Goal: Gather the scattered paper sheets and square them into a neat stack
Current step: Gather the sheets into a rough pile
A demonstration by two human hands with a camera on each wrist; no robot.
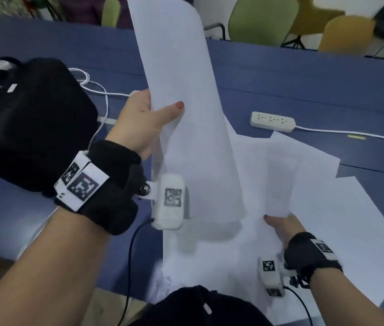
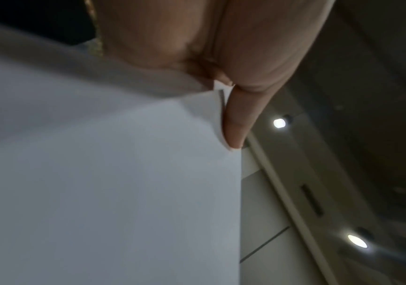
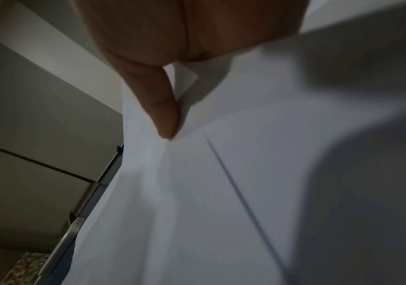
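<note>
Raised sheets: a tall bundle of white paper sheets (image 1: 186, 114) stands nearly upright above the blue table top (image 1: 304, 90), its upper end curling over toward the far edge and its lower end hanging just above the sheets that lie flat.
Left hand: the left hand (image 1: 139, 121) pinches the left long edge of the raised sheets, thumb with a red nail across the front face and the fingers behind; the left wrist view shows several paper edges (image 2: 217, 108) caught beside one finger (image 2: 236, 123).
Spread sheets: more loose white paper sheets (image 1: 315, 184) lie fanned and overlapping on the table, from its near edge out toward the middle, corners pointing different ways.
Right hand: the right hand (image 1: 285, 227) holds the near edge of a few of these spread sheets, lifting them slightly; the right wrist view shows a fingertip (image 3: 165, 115) pressed into creased paper (image 3: 221, 173), so the hold is a pinch.
Power strip: a white plastic power strip (image 1: 272, 121) with its cord lies on the table just beyond the spread sheets.
Bag: a black fabric bag (image 1: 28, 118) sits toward the left edge, a thin white cable (image 1: 99, 90) beside it.
Chairs: green and yellow chairs (image 1: 261, 20) stand past the far edge.
</note>
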